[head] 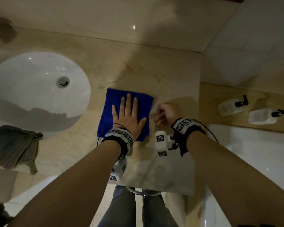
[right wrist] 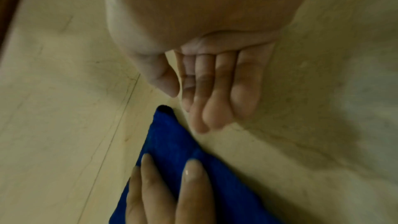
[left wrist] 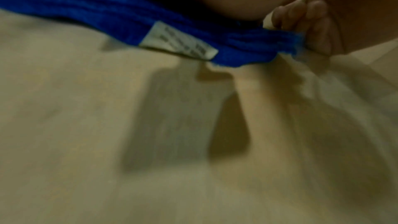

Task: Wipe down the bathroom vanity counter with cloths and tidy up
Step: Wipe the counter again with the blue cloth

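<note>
A folded blue cloth lies on the beige marble counter, right of the sink. My left hand presses flat on it with straight, spread fingers; its fingers also show in the right wrist view. My right hand hovers just off the cloth's right edge, fingers loosely bent and holding nothing. In the left wrist view the cloth shows a white label, with my right hand's fingers close to its corner.
A white oval sink sits at the left. A crumpled grey cloth hangs at the counter's front-left edge. Two white pump bottles stand on a ledge beside the white bathtub at the right.
</note>
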Motion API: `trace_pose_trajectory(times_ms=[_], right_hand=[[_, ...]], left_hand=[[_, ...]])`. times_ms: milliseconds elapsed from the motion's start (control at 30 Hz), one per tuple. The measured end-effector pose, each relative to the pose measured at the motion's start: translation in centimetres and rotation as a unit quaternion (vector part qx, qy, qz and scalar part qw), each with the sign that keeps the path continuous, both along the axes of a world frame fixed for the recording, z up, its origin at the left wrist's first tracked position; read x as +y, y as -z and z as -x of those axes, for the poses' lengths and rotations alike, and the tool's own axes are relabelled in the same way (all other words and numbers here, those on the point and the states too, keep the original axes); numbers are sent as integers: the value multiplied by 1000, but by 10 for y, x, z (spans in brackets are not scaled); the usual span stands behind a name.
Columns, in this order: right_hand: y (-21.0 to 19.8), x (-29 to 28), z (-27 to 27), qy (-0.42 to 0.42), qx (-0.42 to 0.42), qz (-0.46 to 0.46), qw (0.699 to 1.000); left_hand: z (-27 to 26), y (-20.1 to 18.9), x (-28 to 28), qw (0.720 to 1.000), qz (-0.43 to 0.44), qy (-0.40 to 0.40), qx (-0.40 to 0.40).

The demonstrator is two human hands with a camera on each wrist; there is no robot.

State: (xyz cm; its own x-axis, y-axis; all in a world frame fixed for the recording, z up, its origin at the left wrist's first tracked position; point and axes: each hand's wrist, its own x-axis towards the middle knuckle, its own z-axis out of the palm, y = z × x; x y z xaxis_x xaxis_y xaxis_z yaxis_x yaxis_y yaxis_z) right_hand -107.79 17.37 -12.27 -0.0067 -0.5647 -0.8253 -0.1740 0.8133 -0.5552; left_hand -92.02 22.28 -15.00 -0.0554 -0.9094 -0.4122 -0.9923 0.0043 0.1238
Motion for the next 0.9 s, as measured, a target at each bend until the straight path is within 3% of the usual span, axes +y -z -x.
trace_pose_trajectory(times_ms=[267,633,767,900], right_hand=[[1,2,0,56,34,63,996],[-4,19,-3,61,71,128,987],[-8,31,26,73,204,158,963],[-14,47,62,56,358,115,925]], left_hand=[[6,6,-72,999,10,31,21],[0,2,-68,998,16,62,23],[-2,0,-46,996,6,83,26],[3,-2,-12,996,4,89,25]])
